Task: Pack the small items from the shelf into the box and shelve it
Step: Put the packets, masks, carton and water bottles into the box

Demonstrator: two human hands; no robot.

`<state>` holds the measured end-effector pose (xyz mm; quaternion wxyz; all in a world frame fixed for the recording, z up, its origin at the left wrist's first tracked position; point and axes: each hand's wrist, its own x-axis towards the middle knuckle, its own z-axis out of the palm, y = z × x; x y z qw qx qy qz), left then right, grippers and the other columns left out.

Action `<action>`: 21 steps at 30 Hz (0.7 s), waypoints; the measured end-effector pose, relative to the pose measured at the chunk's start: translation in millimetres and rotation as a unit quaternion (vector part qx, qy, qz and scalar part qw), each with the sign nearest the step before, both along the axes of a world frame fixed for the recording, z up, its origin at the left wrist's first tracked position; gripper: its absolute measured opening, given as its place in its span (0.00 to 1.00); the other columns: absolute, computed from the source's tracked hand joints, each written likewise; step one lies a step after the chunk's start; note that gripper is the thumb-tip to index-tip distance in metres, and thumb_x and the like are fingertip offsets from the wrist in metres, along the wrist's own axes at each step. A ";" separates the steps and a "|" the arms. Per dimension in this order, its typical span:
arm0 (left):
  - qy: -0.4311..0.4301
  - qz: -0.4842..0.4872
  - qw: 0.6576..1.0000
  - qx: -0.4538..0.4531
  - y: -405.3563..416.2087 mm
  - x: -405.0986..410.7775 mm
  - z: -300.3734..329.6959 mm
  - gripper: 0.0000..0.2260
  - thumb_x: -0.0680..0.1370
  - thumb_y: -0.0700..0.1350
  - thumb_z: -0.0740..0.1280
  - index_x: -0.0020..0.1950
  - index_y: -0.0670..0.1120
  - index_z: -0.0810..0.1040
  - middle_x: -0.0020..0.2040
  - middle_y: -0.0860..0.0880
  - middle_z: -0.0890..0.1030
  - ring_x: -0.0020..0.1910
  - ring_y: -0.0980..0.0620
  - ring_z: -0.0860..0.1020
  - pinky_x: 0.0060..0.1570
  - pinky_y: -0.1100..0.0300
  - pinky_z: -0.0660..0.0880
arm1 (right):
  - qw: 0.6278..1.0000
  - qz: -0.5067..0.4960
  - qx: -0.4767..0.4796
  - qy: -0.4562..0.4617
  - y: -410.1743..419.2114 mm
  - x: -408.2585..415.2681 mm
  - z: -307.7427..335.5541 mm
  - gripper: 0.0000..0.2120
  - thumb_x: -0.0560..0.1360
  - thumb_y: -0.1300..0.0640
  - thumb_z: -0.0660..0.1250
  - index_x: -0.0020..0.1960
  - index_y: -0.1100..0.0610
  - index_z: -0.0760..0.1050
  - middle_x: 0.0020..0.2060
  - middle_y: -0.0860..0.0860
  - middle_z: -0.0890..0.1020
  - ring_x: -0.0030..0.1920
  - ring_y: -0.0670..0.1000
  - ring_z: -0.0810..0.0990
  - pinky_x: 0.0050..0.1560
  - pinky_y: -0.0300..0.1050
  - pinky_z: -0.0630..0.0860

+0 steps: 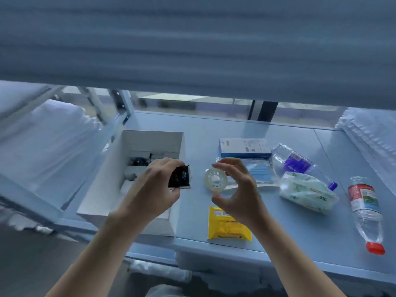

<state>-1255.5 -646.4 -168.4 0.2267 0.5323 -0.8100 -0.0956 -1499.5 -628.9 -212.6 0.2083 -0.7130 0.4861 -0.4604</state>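
Note:
A white open box [111,189] stands on the shelf board [300,232] at the left, with a few small dark items inside. My left hand [154,189] grips a small black packet [180,176] over the box's right wall. My right hand [235,189] hovers with fingers spread and curved, holding nothing, just right of a round clear tape roll [215,181]. A yellow packet [227,227] lies under my right wrist. Behind are a blue-white carton [244,147] and a pack of blue masks [259,172].
A crushed bottle with a purple label [297,163], a green-white tissue pack [308,191] and a red-capped water bottle [364,211] lie at the right. The upper shelf [192,50] overhangs close above. White wrapped bundles [42,136] fill the neighbouring bay at the left.

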 end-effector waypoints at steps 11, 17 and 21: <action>-0.114 0.033 0.982 0.146 -29.2 144.1 -17.9 0.22 0.70 0.41 0.72 0.62 0.57 0.80 0.52 0.56 0.84 0.51 0.52 0.81 0.51 0.56 0.78 | 0.989 0.089 0.032 0.110 -57.5 116.5 14.4 0.26 0.67 0.56 0.77 0.65 0.50 0.79 0.60 0.44 0.75 0.58 0.43 0.78 0.59 0.43 0.77; -0.174 -0.009 0.972 0.159 -42.7 149.7 -31.5 0.19 0.72 0.43 0.72 0.62 0.56 0.79 0.52 0.54 0.83 0.53 0.50 0.79 0.52 0.55 0.77 | 0.985 0.087 0.041 0.145 -61.6 139.9 1.3 0.24 0.68 0.56 0.77 0.63 0.53 0.80 0.60 0.45 0.75 0.57 0.46 0.79 0.57 0.45 0.78; -0.135 -0.033 0.977 0.160 -43.7 143.0 -31.9 0.18 0.71 0.45 0.72 0.60 0.57 0.78 0.50 0.57 0.82 0.52 0.52 0.79 0.49 0.57 0.77 | 0.989 0.064 0.031 0.130 -61.0 132.4 4.1 0.22 0.68 0.56 0.76 0.62 0.51 0.81 0.59 0.44 0.76 0.56 0.45 0.79 0.56 0.44 0.78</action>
